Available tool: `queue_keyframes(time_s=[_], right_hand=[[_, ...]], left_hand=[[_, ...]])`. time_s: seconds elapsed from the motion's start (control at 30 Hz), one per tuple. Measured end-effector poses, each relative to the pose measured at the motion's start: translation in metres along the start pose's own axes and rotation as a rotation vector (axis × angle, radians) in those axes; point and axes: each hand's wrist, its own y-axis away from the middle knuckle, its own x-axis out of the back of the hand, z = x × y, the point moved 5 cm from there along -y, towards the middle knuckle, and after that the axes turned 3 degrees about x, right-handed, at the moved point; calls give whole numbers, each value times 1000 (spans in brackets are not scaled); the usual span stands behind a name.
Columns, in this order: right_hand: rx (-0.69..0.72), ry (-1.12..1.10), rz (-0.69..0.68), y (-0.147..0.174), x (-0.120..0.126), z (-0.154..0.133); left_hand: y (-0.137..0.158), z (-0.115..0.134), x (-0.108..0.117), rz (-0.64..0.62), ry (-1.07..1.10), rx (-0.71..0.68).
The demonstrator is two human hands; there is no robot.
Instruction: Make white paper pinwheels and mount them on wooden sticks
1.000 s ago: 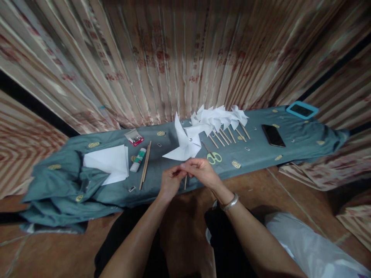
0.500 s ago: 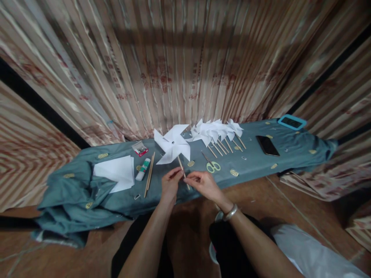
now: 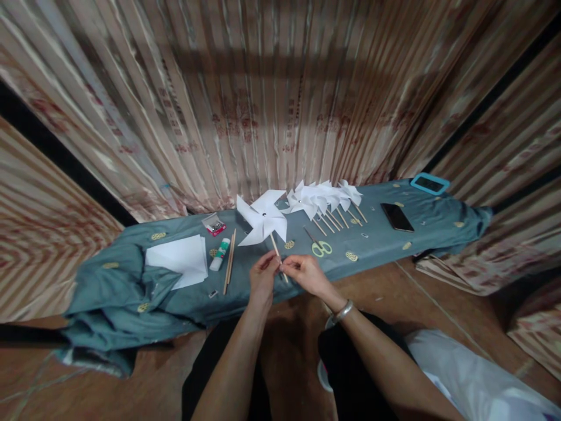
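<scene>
A white paper pinwheel [image 3: 264,217] with a pin at its centre stands out over the cloth on a thin wooden stick. My left hand [image 3: 263,275] pinches that stick below the blades. Close beside it, my right hand [image 3: 307,273] has its thumb and finger closed on the same stick, slightly lower. The stick's end shows beneath the fingers. To the right, several more white pinwheels [image 3: 309,202] lie in an overlapping row, their sticks towards me. Green-handled scissors [image 3: 321,248] rest just beyond my right hand.
On the blue-green cloth [image 3: 263,301] lie white paper sheets [image 3: 177,257], a glue stick [image 3: 220,254], loose wooden sticks [image 3: 230,261] and a small box of pins [image 3: 214,224]. A black phone [image 3: 397,217] and a blue-framed device [image 3: 430,183] are at the right. A striped curtain [image 3: 263,117] hangs behind.
The view has shifted slightly. Both hands keep hold of the pinwheel's stick, now closer together, and the blades look turned a little.
</scene>
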Motion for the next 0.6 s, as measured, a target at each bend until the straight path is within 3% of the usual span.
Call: queue_keyframes(time_s=[0.33,0.6], right_hand=[[5,-19,21,6,-6,4],[-5,175,83,-6,6,0]], left_hand=[[4,-1,8,-16,-18,50],[6,-8,10,-11,-48,74]])
